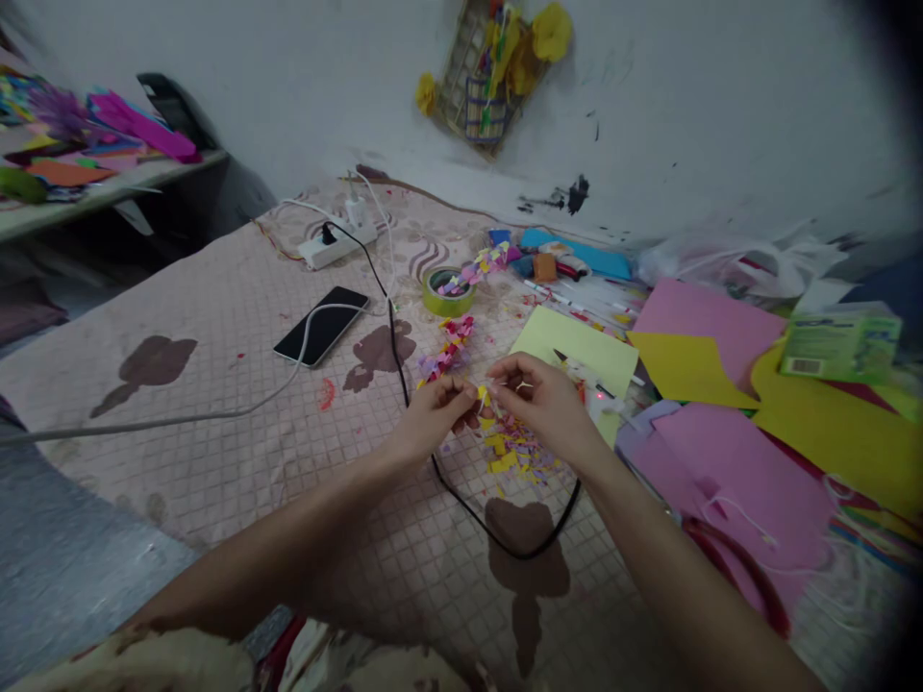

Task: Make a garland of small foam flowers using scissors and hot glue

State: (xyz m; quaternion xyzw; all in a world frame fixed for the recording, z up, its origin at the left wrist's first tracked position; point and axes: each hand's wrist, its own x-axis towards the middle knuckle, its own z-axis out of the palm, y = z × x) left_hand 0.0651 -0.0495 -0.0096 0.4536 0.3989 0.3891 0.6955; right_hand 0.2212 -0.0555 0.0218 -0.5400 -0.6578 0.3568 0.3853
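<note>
My left hand [434,411] and my right hand [542,396] meet over the middle of the table, fingertips nearly touching. Between them is a small yellow paper piece [484,393] with a thin white string [482,407]. The left thumb and forefinger pinch at the string beside the paper. My right fingers are closed too, but what lies in their tips is too small to make out. Just beyond the left hand runs a strand of folded paper bits [456,344] in pink, red and lilac. Cut paper scraps [515,455] lie under the hands.
A green tape roll [448,298] stands behind the hands. To the left are a phone [322,325] and a white power strip [337,244]; a black cable [461,502] loops beneath my wrists. Pale green paper [569,336], pink sheets [728,471] and red-handled scissors [750,572] lie right.
</note>
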